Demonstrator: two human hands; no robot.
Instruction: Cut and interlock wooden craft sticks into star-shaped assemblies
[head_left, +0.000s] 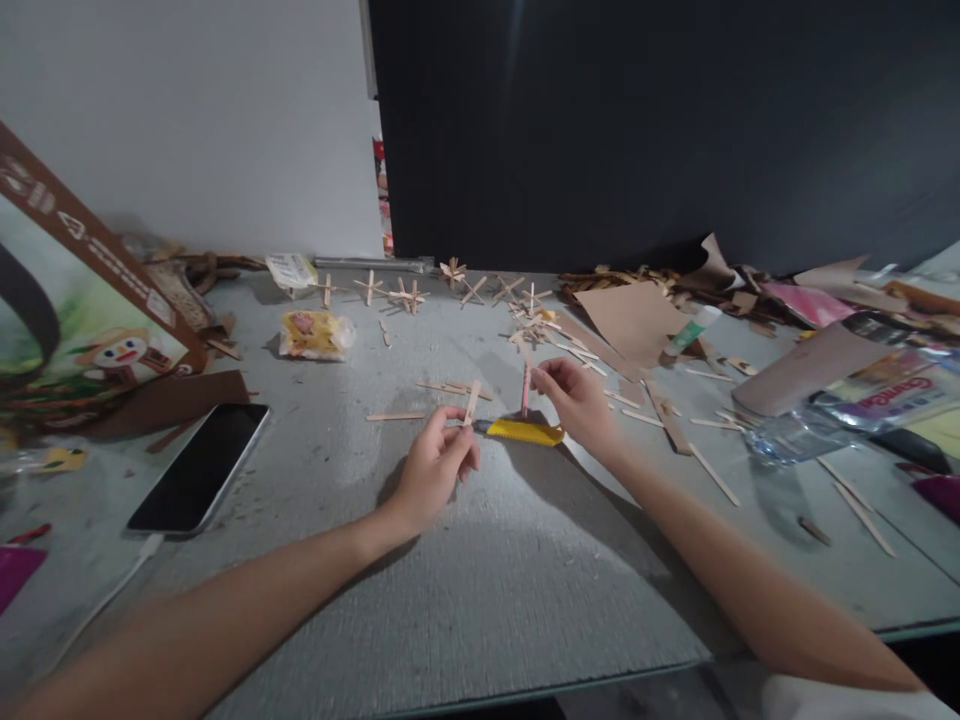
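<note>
Probably a home craft table (465,600), given the wooden sticks (472,402), brown scraps (634,315) and phone (199,468).

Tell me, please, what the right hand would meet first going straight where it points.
Past the pink piece at its fingertips, the right hand would probably meet crossed sticks farther back, though depth is unclear.
</note>
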